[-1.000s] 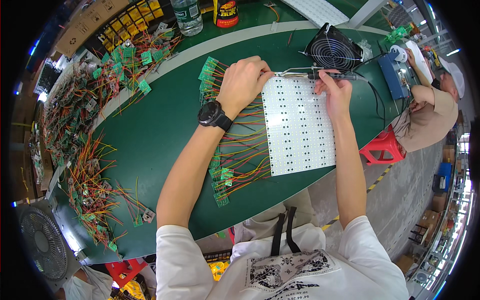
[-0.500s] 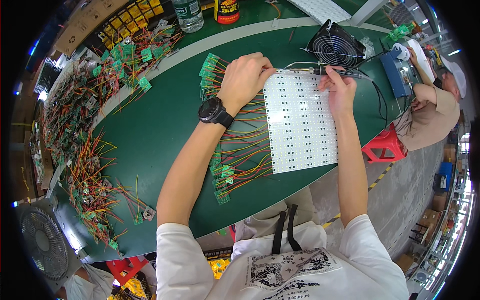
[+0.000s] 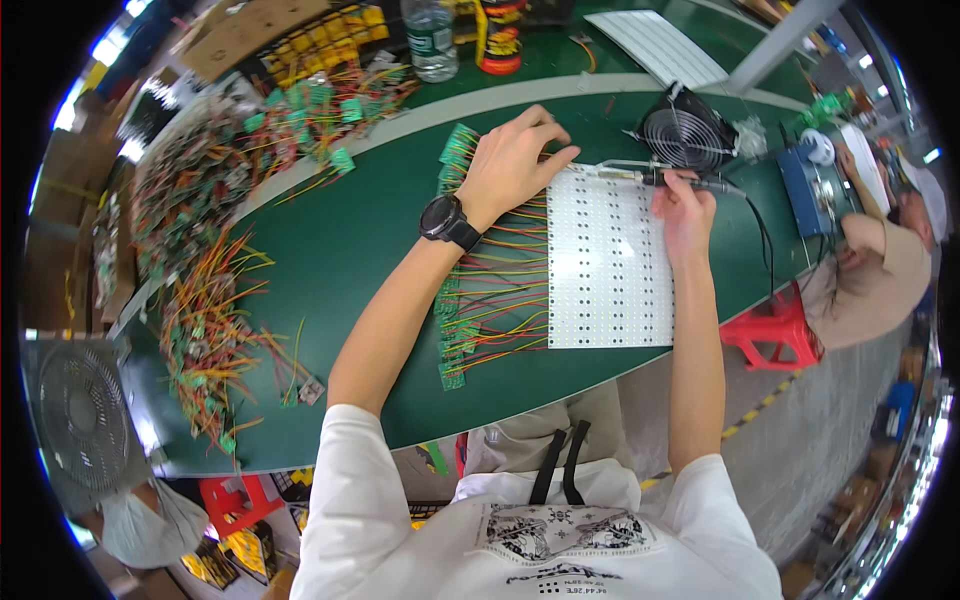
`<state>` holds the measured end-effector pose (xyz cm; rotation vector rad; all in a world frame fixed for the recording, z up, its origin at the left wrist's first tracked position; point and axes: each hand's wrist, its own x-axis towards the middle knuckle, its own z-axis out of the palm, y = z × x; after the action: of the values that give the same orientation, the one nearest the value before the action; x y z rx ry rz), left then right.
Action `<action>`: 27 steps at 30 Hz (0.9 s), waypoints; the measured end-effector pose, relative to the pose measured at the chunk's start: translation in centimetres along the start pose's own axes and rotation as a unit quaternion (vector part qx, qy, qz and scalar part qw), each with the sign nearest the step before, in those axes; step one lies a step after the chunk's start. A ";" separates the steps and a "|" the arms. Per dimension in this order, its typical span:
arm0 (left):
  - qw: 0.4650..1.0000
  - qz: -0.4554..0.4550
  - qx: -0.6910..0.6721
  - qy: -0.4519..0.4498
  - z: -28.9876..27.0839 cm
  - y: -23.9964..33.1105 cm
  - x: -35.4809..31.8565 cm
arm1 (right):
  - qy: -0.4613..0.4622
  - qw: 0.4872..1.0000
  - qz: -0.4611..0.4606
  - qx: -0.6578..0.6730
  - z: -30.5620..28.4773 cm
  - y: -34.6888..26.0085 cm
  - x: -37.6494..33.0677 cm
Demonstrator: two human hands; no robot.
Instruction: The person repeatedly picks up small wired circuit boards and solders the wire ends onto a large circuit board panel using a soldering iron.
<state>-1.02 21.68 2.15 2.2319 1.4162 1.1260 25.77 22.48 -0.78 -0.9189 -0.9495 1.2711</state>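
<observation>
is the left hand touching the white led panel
Touching. The head view shows the left hand resting fingers-down on the top left corner of the white LED panel, with no gap visible.

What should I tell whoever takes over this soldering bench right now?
Left hand: resting on the top left corner of the white rectangular LED panel, pinning the wires there.
Right hand: holding the black-handled soldering iron, tip at the panel's top edge.
Red, yellow and green wires with small green boards fan out along the panel's left edge on the green table.
Done: wires appear attached down the left side.
Left: work at the top corner; joint quality cannot be judged from here.
</observation>
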 end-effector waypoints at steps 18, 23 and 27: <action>0.774 -0.505 0.372 0.086 -19.9 8.6 -30.2 | -0.034 0.999 0.004 -0.021 -1.0 0.8 0.3; 0.791 -0.523 0.301 0.101 -17.8 9.9 -30.6 | -0.024 0.999 -0.003 -0.023 -0.3 0.2 -0.3; 0.802 -0.479 0.340 0.109 -17.3 9.3 -30.6 | -0.022 0.999 -0.010 -0.021 -0.1 0.2 -0.4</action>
<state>-14.32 -12.05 4.73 1.2311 2.8897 0.5269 25.78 22.06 -1.08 -0.9150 -1.0208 1.2633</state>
